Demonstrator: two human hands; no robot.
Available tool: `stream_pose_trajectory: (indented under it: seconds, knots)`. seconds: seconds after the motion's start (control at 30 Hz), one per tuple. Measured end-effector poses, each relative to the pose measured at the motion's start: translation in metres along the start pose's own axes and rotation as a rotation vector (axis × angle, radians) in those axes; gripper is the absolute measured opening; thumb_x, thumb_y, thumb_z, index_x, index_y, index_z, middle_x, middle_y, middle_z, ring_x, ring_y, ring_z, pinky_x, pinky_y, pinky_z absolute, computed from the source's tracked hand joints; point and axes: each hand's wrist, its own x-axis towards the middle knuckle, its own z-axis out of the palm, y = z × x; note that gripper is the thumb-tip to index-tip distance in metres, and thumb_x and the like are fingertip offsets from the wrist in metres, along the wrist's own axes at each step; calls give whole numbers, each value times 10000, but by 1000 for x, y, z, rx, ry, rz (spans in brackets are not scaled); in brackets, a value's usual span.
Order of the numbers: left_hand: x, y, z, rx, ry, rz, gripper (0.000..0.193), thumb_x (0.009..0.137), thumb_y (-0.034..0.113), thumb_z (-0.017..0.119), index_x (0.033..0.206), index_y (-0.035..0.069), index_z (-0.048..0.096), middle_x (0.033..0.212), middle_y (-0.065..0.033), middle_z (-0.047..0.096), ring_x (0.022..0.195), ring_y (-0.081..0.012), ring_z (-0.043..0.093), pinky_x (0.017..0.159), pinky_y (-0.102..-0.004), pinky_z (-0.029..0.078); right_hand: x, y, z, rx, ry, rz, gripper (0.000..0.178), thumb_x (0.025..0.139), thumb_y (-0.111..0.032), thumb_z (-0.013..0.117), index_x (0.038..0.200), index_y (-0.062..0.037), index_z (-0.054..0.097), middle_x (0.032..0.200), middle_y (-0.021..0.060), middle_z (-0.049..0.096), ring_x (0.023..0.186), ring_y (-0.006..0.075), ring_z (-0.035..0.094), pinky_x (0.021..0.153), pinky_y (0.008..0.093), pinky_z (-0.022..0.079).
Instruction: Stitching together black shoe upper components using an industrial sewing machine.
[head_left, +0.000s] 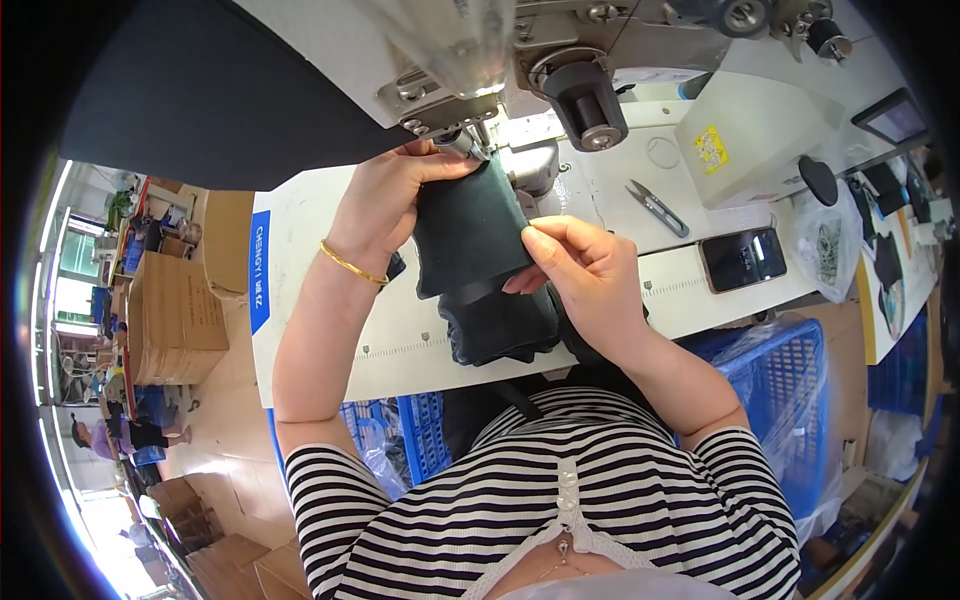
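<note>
A dark green-black fabric piece (465, 230) lies under the presser foot of a sewing machine (450, 110), its far edge at the needle area. My left hand (385, 195) is closed on its far left corner beside the foot, the thumb on top and most fingertips hidden. My right hand (590, 275) pinches the right edge between thumb and forefinger. Nearer to me, partly beneath that piece, more dark fabric pieces (500, 328) lie at the front of the white machine table (390, 325).
To the right on the table are thread snips (658, 208) and a black phone (744, 260). A plastic bag (828, 250) hangs near the right end. Blue baskets (775, 390) stand below the table. Cardboard boxes (178, 320) are on the floor at left; a person (115, 435) is farther off.
</note>
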Motion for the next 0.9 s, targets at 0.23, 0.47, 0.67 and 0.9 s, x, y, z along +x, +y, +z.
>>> stream_pose_trajectory:
  seconds: [0.23,0.47,0.67,0.9]
  knots:
    - [5,6,3,-7,-30,-41,248,832,-48,643,1079,-65,630,1043,-133,675,977,-205,639,933,-314,481,5,0,2,-2,-4,6,234,995,-142,580,1064,66,659,846,93,691,722,176,715,649,256,565]
    - [21,-1,-10,-91,-11,9,210,819,-97,625,1008,-21,676,965,-105,692,884,-206,656,823,-308,530,14,0,5,44,25,-5,222,982,-155,580,1013,42,676,765,65,688,726,134,709,652,244,553]
    - [32,-8,-12,-60,157,109,183,871,-78,596,1015,10,668,995,-93,685,915,-185,648,828,-308,534,23,0,5,12,8,-31,230,995,-147,582,1079,56,652,828,90,698,731,158,712,660,251,562]
    - [48,-11,-34,138,73,240,386,939,-35,511,1315,49,529,1298,-125,585,1164,-238,580,1007,-366,473,29,3,11,59,10,-34,219,993,-130,579,1065,62,654,812,94,703,730,152,712,674,249,568]
